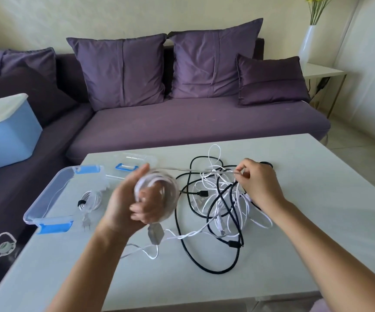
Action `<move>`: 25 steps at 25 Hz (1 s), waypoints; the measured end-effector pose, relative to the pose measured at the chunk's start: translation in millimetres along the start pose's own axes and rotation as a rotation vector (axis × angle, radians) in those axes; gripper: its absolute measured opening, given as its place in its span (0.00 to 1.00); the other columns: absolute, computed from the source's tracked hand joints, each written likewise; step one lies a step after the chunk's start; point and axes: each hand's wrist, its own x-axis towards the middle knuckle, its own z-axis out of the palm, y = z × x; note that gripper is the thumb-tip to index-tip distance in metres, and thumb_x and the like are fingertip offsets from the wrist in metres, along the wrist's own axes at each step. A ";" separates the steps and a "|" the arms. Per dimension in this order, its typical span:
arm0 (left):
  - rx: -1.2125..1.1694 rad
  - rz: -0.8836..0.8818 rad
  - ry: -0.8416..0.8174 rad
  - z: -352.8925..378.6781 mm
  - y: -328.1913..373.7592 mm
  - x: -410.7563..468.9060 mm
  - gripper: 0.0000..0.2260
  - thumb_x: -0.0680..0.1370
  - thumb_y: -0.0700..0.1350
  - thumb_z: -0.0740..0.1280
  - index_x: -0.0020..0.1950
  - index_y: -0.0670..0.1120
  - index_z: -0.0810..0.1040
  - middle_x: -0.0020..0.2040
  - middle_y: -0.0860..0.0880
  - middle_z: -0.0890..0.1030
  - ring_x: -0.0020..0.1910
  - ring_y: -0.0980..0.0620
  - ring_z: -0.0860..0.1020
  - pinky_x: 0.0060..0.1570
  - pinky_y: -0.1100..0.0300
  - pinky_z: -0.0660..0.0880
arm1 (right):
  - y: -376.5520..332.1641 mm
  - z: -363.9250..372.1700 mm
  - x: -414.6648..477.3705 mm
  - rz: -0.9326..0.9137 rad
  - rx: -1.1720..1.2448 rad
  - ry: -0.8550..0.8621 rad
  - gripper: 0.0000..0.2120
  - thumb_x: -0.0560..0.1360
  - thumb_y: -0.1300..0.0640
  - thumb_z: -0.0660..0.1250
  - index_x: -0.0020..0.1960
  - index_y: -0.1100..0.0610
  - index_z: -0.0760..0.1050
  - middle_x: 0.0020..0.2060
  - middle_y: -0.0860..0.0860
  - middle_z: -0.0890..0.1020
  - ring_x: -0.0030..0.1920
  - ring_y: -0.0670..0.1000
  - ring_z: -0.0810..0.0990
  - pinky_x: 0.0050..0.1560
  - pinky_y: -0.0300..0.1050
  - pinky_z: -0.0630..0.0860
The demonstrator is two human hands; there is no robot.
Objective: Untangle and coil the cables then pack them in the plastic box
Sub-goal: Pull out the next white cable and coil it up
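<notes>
My left hand (132, 206) is above the table's middle, closed on a blurred coil of white cable (157, 188); a white adapter block (155, 235) dangles below it. My right hand (260, 183) pinches a white strand over a tangle of black and white cables (218, 208) lying on the table. From that pinch the strand runs taut to the left toward the coil. The clear plastic box (47, 199) with blue clips sits at the table's left and holds one tied white cable (89, 199) with a plug.
The box's clear lid (134, 163) with a blue clip lies behind the box. The white table (317, 221) stands in front of a purple sofa (193, 122). A light-blue bin (6, 131) rests on the sofa's left part. A white vase (308, 41) stands on a side table.
</notes>
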 end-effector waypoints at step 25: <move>-0.310 0.933 1.053 -57.1 37.0 -34.7 0.14 0.83 0.46 0.52 0.41 0.43 0.71 0.29 0.52 0.74 0.29 0.56 0.72 0.36 0.65 0.70 | -68.4 -59.4 3.8 -0.136 0.198 -0.969 0.11 0.78 0.49 0.64 0.42 0.52 0.82 0.21 0.43 0.65 0.24 0.45 0.59 0.27 0.40 0.57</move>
